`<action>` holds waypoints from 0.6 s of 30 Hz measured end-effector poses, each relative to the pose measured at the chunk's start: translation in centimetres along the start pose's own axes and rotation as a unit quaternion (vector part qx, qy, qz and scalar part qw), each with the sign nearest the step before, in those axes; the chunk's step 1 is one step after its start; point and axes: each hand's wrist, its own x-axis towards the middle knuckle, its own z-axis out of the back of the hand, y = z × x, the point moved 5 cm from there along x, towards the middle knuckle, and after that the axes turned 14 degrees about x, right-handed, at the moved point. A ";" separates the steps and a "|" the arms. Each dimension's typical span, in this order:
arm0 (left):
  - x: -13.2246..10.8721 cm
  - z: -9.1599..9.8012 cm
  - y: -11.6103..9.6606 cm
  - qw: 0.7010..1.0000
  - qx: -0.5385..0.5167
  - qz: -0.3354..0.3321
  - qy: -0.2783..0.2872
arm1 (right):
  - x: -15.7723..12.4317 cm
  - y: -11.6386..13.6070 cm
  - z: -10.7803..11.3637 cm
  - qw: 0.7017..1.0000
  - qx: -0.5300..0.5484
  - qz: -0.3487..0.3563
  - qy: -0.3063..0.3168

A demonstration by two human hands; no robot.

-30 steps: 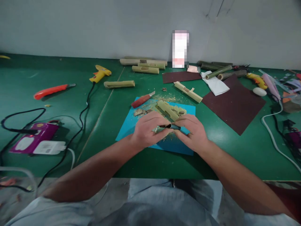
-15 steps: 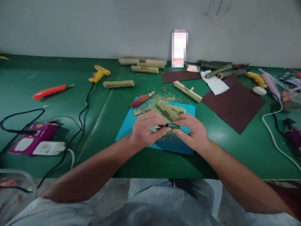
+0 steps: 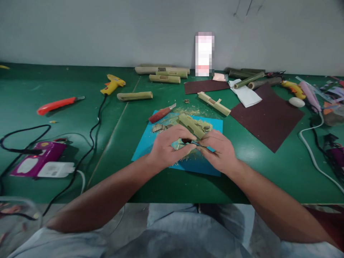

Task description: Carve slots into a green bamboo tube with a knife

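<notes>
Between my two hands is a small curled piece of dark sheet that looks like sandpaper (image 3: 187, 141), brown-black on one face and grey-blue on the other. My left hand (image 3: 168, 146) pinches its left end between thumb and fingers. The right end is gripped by my right hand (image 3: 220, 147), whose fingers partly cover it. Just beyond my fingertips, a split bamboo tube (image 3: 191, 125) with a cut opening lies among shavings on a blue sheet (image 3: 204, 170). A red-handled carving knife (image 3: 161, 114) rests at the sheet's far left edge.
Several cut bamboo pieces (image 3: 164, 79) lie at the back, another bamboo tube (image 3: 214, 104) nearer. Dark maroon sheets (image 3: 271, 125) and a white paper (image 3: 245, 95) are right. Left are a yellow glue gun (image 3: 113, 84), a red-handled cutter (image 3: 57, 105) and a purple power strip (image 3: 49, 152) with cables.
The dark piece has turned and curls differently between my fingers, showing more of its brown-black face at the left. My hands stay in nearly the same place.
</notes>
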 end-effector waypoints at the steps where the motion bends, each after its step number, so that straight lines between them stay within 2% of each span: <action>1: 0.1 0.0 0.0 1.000 0.002 0.002 0.003 | 0.0 0.0 0.0 1.000 -0.001 0.000 0.003; 10: 0.1 0.0 0.1 0.999 0.033 -0.030 0.030 | -0.1 -0.3 -0.2 0.999 -0.003 -0.023 0.032; 18: 0.0 0.2 -0.5 0.998 0.017 -0.052 -0.021 | -0.3 -0.5 -0.4 0.999 0.007 -0.046 0.017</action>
